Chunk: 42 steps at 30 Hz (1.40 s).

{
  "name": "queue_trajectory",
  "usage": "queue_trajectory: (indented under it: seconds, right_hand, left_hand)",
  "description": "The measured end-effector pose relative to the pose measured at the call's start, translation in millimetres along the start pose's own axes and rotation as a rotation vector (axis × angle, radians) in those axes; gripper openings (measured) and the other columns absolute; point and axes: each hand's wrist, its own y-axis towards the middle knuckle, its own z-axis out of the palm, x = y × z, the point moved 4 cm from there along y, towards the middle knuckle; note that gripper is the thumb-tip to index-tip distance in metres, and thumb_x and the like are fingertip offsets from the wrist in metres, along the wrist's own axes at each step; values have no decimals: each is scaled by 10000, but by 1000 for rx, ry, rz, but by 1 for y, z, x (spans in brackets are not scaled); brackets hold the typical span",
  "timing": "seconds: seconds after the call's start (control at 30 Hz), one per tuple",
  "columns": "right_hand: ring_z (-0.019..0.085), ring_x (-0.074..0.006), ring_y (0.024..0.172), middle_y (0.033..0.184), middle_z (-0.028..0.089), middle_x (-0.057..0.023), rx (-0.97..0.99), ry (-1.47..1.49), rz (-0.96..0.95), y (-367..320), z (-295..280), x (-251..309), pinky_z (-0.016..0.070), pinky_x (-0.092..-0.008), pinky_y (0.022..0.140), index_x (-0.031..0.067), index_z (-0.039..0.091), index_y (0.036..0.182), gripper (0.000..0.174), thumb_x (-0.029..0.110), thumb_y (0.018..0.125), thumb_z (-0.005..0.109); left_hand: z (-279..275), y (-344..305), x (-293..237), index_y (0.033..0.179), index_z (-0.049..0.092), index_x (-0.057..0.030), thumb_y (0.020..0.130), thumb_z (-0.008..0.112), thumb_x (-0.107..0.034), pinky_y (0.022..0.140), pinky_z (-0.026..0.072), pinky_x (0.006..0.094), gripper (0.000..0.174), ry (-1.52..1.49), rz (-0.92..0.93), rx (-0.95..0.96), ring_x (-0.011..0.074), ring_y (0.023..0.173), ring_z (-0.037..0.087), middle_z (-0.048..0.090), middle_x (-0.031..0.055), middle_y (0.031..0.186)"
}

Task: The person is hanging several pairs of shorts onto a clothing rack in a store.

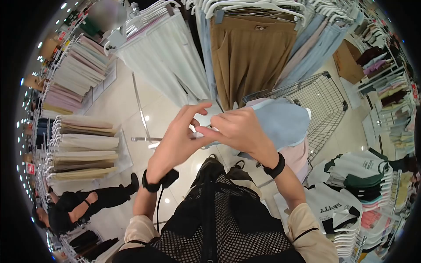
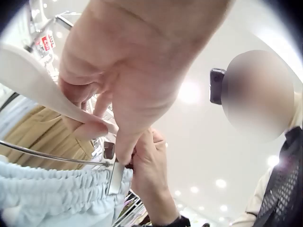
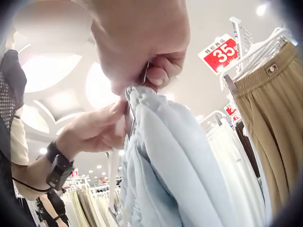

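Observation:
At chest height my two hands meet over a white hanger point(image 2: 28, 80) that carries a light blue garment point(image 1: 285, 122) with a gathered elastic waistband point(image 2: 57, 194). My left hand point(image 1: 193, 127) pinches the hanger's arm between thumb and fingers. The right hand point(image 1: 219, 127) pinches the metal clip point(image 2: 116, 175) at the waistband's end; in the right wrist view its fingertips point(image 3: 158, 71) curl round the clip and the fabric point(image 3: 175, 161). The garment hangs down to the right of my hands.
A wire cart point(image 1: 320, 101) stands just behind the garment. Racks hold brown trousers point(image 1: 250, 52), white skirts point(image 1: 166, 52) and printed T-shirts point(image 1: 351, 197). A person in black point(image 1: 74, 206) crouches at the lower left by folded stacks point(image 1: 83, 149). A red price sign point(image 3: 220, 52) hangs overhead.

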Motion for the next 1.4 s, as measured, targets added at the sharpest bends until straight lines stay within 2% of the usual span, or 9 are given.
queue_trajectory:
  seconds: [0.17, 0.27, 0.37, 0.47, 0.57, 0.6, 0.77, 1.07, 1.4]
  right_hand:
    - [478, -229, 412, 505, 473, -68, -144, 124, 148, -5, 6, -26, 346, -362, 422, 61, 503, 575, 415, 183, 856, 783]
    - [459, -216, 401, 487, 462, -66, -221, 70, 282, -1, -4, -52, 355, -330, 421, 60, 510, 570, 426, 183, 908, 738]
    - [435, -128, 414, 489, 450, -35, -309, 114, 483, 8, -11, -75, 335, -301, 427, 33, 521, 594, 411, 146, 954, 683]
    - [413, -58, 453, 508, 457, 9, -446, 206, 575, 30, 1, -85, 313, -264, 427, 15, 522, 615, 435, 182, 1007, 615]
    - [415, -40, 475, 540, 470, 29, -517, 189, 544, 65, 14, -89, 309, -242, 431, 16, 545, 647, 440, 213, 1040, 577]
    - [418, -39, 478, 547, 471, 31, -537, 169, 539, 77, 18, -94, 310, -242, 432, 19, 545, 649, 441, 215, 1043, 574]
    - [421, -25, 525, 589, 470, 36, -568, 107, 606, 123, 40, -110, 316, -233, 476, 21, 558, 692, 440, 258, 1063, 557]
    - [507, -219, 533, 617, 502, -152, -349, -95, 558, 260, 116, -155, 397, -386, 533, -53, 541, 772, 488, 336, 1065, 502]
    - [609, -460, 751, 833, 671, -264, -241, -221, 511, 319, 205, -211, 472, -515, 720, -51, 636, 824, 494, 352, 1047, 458]
  left_hand:
    - [-34, -83, -1, 1326, 601, -103, 774, 716, 94, 1003, 516, 391, 597, 347, 512, -156, 320, 1213, 594, 560, 150, 1353]
    - [-64, -107, 33, 1344, 580, -76, 799, 702, 69, 1033, 490, 376, 577, 548, 497, -380, 346, 1259, 573, 556, 189, 1367]
    - [-112, -69, 61, 1384, 526, -42, 822, 672, 41, 1062, 454, 349, 586, 624, 146, -772, 320, 1275, 574, 591, 193, 1325]
    - [-149, -26, 117, 1402, 474, -2, 872, 690, 5, 979, 478, 310, 573, 295, 101, -770, 236, 1114, 636, 632, 125, 1237]
    - [-171, 17, 176, 1389, 462, -5, 937, 649, -19, 877, 488, 272, 490, -580, 57, -511, 127, 1009, 602, 615, 89, 1194]
    - [-180, 33, 180, 1313, 498, -11, 977, 625, -38, 727, 467, 219, 361, -533, 181, -585, 50, 849, 557, 620, 58, 1131]
    - [-227, 88, 201, 1177, 554, -14, 958, 670, -33, 587, 389, 171, 249, -558, 238, -586, -5, 707, 503, 669, 31, 1002]
    - [-301, 129, 258, 1116, 575, -21, 983, 675, -57, 779, 480, 209, 171, -632, 455, -704, 83, 912, 644, 671, 43, 1074]
    - [-307, 149, 320, 1131, 592, -4, 963, 732, -173, 758, 476, 222, 277, -487, 151, -839, 118, 924, 663, 695, 56, 990]
